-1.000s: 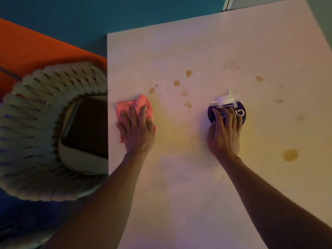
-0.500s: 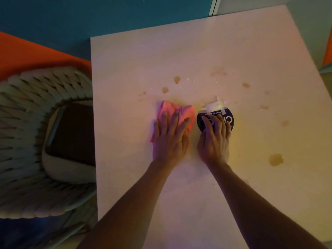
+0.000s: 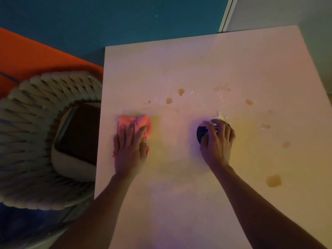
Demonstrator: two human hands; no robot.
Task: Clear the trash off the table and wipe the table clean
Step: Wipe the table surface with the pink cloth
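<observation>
My left hand (image 3: pixel 130 146) presses flat on a crumpled pink cloth (image 3: pixel 142 123) near the left edge of the white table (image 3: pixel 197 60). My right hand (image 3: pixel 217 142) grips a dark purple round container (image 3: pixel 201 133) with a white tissue (image 3: pixel 221 115) sticking out of its top, at the table's middle. Brown liquid stains dot the surface: small ones (image 3: pixel 181 92) beyond the hands and a larger one (image 3: pixel 273 180) at the right.
A woven rope chair (image 3: pixel 27 141) with a dark seat cushion (image 3: pixel 80 133) stands tight against the table's left edge. An orange surface (image 3: pixel 36 60) lies behind it, over teal floor (image 3: pixel 125 20). A pale wall edge runs at the top right.
My left hand has slid the pink cloth back to the left, away from the container. The stains just left of the container are gone. My right hand stays on the container.
</observation>
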